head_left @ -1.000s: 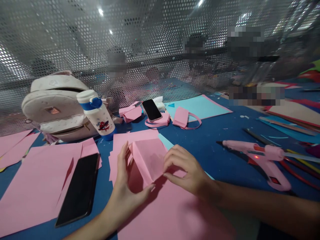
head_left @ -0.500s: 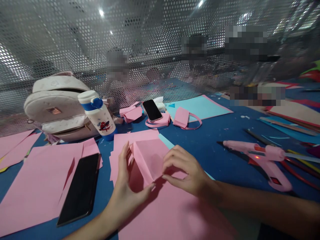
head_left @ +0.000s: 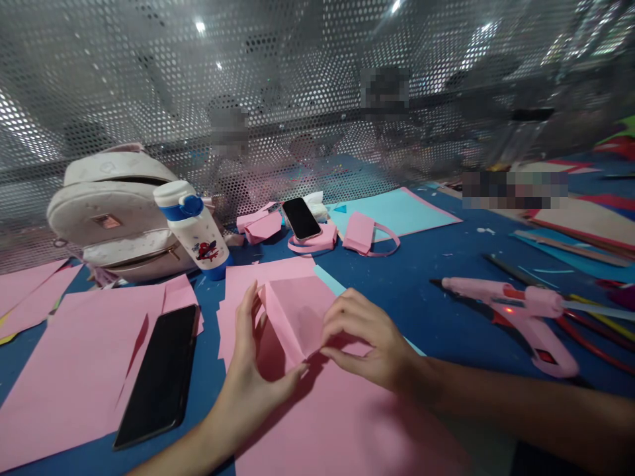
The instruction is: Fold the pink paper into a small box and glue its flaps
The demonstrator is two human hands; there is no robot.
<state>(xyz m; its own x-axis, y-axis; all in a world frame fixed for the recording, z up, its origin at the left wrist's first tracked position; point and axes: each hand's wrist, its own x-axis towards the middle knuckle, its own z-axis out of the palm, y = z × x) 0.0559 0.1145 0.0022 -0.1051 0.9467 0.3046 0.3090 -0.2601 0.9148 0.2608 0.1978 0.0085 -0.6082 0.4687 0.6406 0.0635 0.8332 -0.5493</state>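
Observation:
Between my two hands is a folded pink paper piece (head_left: 300,311), shaped like a small box or pouch with a slanting edge towards me. My left hand (head_left: 253,360) grips its left side, fingers behind and thumb at the lower corner. At its lower right, my right hand (head_left: 370,337) pinches the edge between thumb and fingertips. Pink paper sheets (head_left: 337,423) lie beneath both hands. Beyond them rest a small pink paper bag with a strap (head_left: 360,233) and another pink strapped piece (head_left: 322,239) with a phone (head_left: 301,218) on it.
A pink glue gun (head_left: 516,311) with a lit red light lies at the right. On the left are a large black phone (head_left: 161,377), pink sheets (head_left: 84,363), a white bottle (head_left: 193,228) and a white backpack (head_left: 112,211). Perforated metal mesh (head_left: 317,86) stands behind.
Both hands and the folded paper stay almost still. The view has shifted very slightly.

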